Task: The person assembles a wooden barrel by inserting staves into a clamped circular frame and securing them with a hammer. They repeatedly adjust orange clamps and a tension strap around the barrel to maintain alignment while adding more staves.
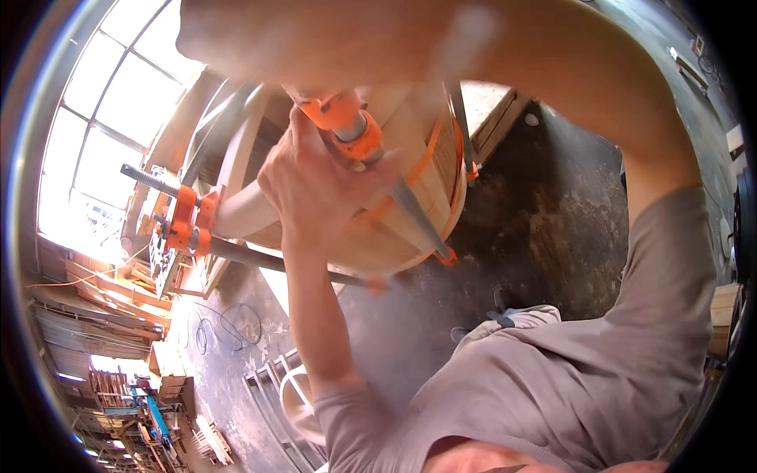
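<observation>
A bar clamp with an orange head (361, 140) and a long grey bar lies against a rounded pale wooden workpiece (426, 158). My left hand (303, 177) is closed around this clamp, just below its orange head. My right arm reaches across the top of the view, and my right hand (229, 39) is above the clamp head, close and blurred, its fingers hidden. To the left, a second orange clamp (183, 222) with a threaded end sits by the workpiece's edge. An orange strap (432, 142) runs over the curved wood.
Large bright windows (118, 102) stand at the left. A dark concrete floor (552, 213) stretches to the right of the workpiece. A cable (225, 327) lies coiled on the floor at lower left, near a slatted metal frame (272, 410). Stacked wood (209, 441) lies farther off.
</observation>
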`<state>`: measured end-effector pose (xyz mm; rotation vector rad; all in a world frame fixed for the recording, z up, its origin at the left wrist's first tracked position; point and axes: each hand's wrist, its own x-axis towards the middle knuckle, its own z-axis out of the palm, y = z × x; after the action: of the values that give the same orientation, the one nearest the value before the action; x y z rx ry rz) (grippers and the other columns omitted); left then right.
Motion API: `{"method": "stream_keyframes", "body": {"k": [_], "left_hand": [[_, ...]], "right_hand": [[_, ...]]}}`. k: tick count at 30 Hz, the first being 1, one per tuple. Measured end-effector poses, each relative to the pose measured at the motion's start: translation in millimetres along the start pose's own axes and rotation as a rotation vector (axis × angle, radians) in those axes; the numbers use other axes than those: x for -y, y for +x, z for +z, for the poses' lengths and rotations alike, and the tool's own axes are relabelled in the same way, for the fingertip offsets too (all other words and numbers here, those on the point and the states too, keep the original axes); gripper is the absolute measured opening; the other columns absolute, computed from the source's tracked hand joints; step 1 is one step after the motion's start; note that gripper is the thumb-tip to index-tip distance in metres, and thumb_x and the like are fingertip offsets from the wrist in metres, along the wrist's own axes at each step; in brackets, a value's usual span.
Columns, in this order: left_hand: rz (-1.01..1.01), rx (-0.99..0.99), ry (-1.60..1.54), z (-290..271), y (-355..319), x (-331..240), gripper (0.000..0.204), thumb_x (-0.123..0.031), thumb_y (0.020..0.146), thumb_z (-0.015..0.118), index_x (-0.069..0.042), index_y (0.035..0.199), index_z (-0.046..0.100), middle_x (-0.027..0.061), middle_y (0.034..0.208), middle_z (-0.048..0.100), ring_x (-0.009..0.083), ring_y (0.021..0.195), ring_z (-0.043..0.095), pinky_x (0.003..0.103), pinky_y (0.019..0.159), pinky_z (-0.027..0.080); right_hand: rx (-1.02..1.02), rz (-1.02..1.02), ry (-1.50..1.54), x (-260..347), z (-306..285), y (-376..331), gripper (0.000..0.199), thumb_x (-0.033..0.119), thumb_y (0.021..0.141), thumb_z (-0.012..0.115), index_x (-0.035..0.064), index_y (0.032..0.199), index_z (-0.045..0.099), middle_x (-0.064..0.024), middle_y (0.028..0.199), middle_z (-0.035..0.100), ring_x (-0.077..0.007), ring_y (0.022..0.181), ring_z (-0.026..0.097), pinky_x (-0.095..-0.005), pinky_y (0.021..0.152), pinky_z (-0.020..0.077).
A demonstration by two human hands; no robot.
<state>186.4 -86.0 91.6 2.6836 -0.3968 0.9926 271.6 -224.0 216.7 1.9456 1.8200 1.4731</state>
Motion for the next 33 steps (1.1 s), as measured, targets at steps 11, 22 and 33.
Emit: {"method": "stream_keyframes", "body": {"k": [11,22,33], "left_hand": [[0.222,-0.055,0.092,-5,0,23,0.063,-0.036,0.060,0.088,-0.005,0.109,0.064,0.0096,0.092,0.069,0.0286,0.082,0.069,0.043,0.072,0.052],[0.232,-0.003,0.113,-13,-7,27,0.061,-0.035,0.062,0.087,-0.004,0.109,0.063,0.0074,0.088,0.066,0.0288,0.081,0.067,0.041,0.071,0.051],[0.298,-0.120,0.126,2,-5,24,0.063,-0.040,0.065,0.084,-0.005,0.114,0.065,0.0080,0.095,0.069,0.0277,0.085,0.069,0.041,0.074,0.052]], "right_hand": [[-0.350,0.326,0.593,-26,-25,-46,0.026,0.030,0.091,0.064,0.0064,0.086,0.074,-0.0047,0.081,0.072,-0.0199,0.080,0.068,-0.0370,0.069,0.0549],[-0.400,0.366,0.295,-13,45,11,0.024,0.022,0.090,0.071,0.0043,0.073,0.069,-0.0062,0.065,0.068,-0.0224,0.062,0.068,-0.0363,0.053,0.0537],[0.250,0.220,-0.158,20,-30,14,0.021,0.018,0.079,0.075,0.0045,0.093,0.067,-0.0089,0.090,0.068,-0.0245,0.087,0.064,-0.0363,0.073,0.0517]]}}
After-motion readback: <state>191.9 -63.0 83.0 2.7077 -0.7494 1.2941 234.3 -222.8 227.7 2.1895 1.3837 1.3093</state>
